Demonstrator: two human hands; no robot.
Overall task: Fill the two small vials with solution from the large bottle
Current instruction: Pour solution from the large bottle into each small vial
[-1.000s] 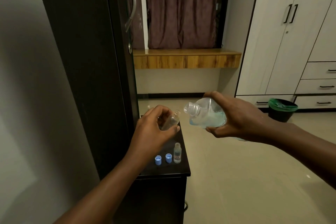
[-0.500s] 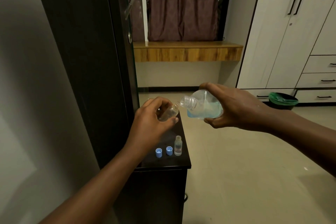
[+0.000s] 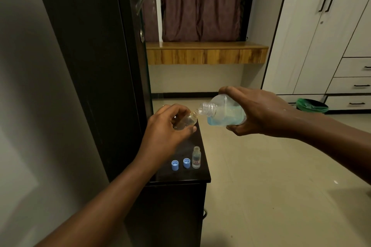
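1. Left hand (image 3: 170, 126) pinches a small vial (image 3: 185, 121) between thumb and curled fingers, tilted with its mouth toward the right.
2. Right hand (image 3: 259, 113) wraps its fingers and thumb round the large bottle (image 3: 224, 113), tipped nearly flat so its open threaded neck meets the vial's mouth.
3. Blue solution pools in the bottle's lower side; whether any is flowing cannot be told, and the held vial looks mostly empty, so the first fill seems barely begun.
4. A second vial (image 3: 196, 157) stands upright and uncapped on the dark cabinet top (image 3: 202, 174), just beside two blue caps (image 3: 180, 164); it looks unfilled.
5. Left to do, judging from this: both fills.
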